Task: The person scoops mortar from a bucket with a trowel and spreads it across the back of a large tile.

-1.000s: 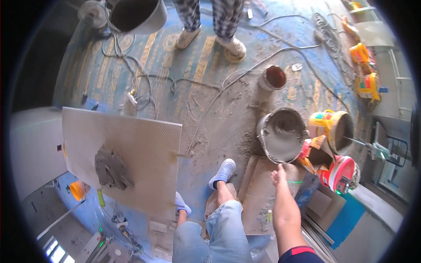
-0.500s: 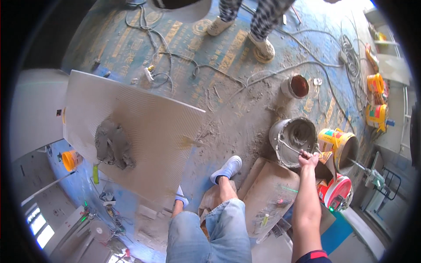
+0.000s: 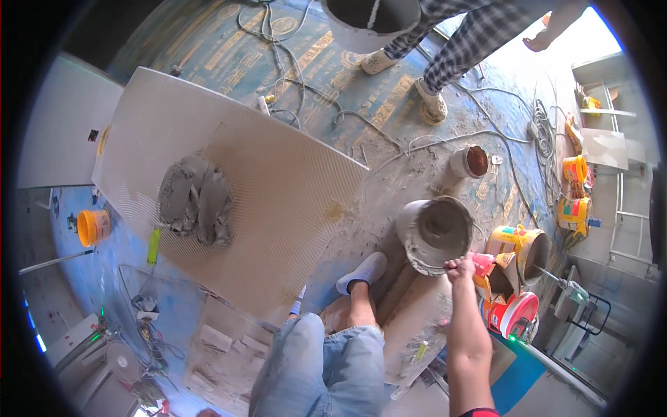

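My right hand (image 3: 458, 269) is closed at the near rim of a grey bucket (image 3: 411, 240), gripping it by the handle or the rim; the fingers partly hide which. Wet grey mortar (image 3: 445, 229) lies inside the bucket, which leans a little. My left hand is out of view. To the left, a large pale tile (image 3: 306, 167) carries combed ridges of adhesive. A thick heap of grey mortar (image 3: 196, 198) sits on its left part.
A co-worker's checked trousers (image 3: 465, 48) show beyond, near another grey bucket (image 3: 372, 21). A small bucket (image 3: 467, 161), yellow buckets (image 3: 507, 242) and a red-and-white bucket (image 3: 514, 314) stand at right. Cables (image 3: 479, 132) cross the floor. A yellow-orange bucket (image 3: 94, 227) stands far left.
The mortar bucket has shifted left and tipped, with my right hand still gripping it. The view has turned slightly. The other grey bucket and the co-worker's hand show more now.
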`<action>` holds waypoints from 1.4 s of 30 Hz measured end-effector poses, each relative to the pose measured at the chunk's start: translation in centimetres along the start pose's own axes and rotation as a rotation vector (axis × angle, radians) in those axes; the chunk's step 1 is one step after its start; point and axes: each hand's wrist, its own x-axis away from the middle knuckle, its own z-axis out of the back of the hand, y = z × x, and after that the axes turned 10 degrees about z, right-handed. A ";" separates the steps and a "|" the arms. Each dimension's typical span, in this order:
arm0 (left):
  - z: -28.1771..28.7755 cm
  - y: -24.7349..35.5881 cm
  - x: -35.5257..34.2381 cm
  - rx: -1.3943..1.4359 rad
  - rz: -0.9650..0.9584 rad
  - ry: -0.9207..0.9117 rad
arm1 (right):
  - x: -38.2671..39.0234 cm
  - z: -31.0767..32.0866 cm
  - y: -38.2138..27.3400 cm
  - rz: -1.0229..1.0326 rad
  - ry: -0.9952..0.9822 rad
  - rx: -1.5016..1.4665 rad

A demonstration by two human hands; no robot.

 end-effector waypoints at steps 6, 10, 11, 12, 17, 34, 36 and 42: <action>9.0 -8.4 -1.3 -0.195 0.105 0.177 | 7.9 -2.6 10.2 0.042 -0.121 0.464; 6.0 -6.4 0.3 -0.021 0.278 -0.003 | 13.2 1.2 13.6 0.225 -0.181 0.713; 4.2 -10.6 2.5 -0.021 0.283 0.001 | 15.5 0.8 16.3 0.188 -0.237 0.693; 2.7 -13.2 4.2 -0.021 0.278 -0.006 | 17.4 1.4 18.2 0.157 -0.272 0.681; -5.1 -8.8 7.1 -0.375 -0.075 -0.015 | 21.1 4.9 18.7 0.149 -0.418 0.734; 6.6 17.9 -3.9 0.165 0.155 0.285 | 18.5 4.6 16.0 0.105 -0.466 1.071; 7.8 20.2 -6.9 -0.003 0.334 0.174 | 26.7 -2.2 17.8 -0.104 -0.733 0.855; 10.7 18.9 -11.3 -0.216 0.310 0.275 | 48.2 -18.8 36.0 -0.473 -1.430 0.811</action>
